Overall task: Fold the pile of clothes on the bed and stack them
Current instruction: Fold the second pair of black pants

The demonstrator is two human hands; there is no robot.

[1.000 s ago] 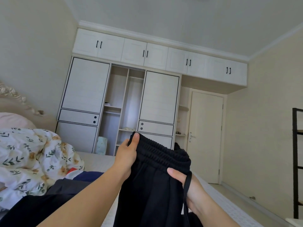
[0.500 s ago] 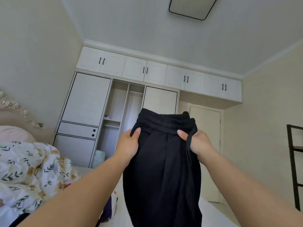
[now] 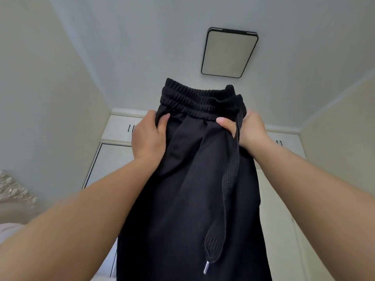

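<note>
A: What has changed with the black trousers (image 3: pixel 194 199)?

B: They have gone up. A second ago the waistband (image 3: pixel 199 104) sat low over the bed; now it is held against the ceiling, and the bed, quilt and clothes pile have dropped out of view.

A: And each grip?

B: Both are clenched on the cloth just under the waistband. The left hand (image 3: pixel 149 136) pinches the left edge, thumb on the near face and fingers behind. The right hand (image 3: pixel 246 132) does the same at the right edge, thumb pressed across the front.

A: How does the garment look?

B: Black, gathered elastic at the top, hanging straight down between the two forearms with soft vertical folds. A flat black drawstring (image 3: pixel 225 191) runs over the right thumb and dangles below that grip, ending in a metal tip (image 3: pixel 206 267).

A: Beyond the hands?

B: Above the right grip is a rectangular ceiling light (image 3: pixel 229 52). Behind and below both grips stands the white wardrobe (image 3: pixel 119 130), and far off to the left, low down, a carved headboard (image 3: pixel 14 191).
</note>
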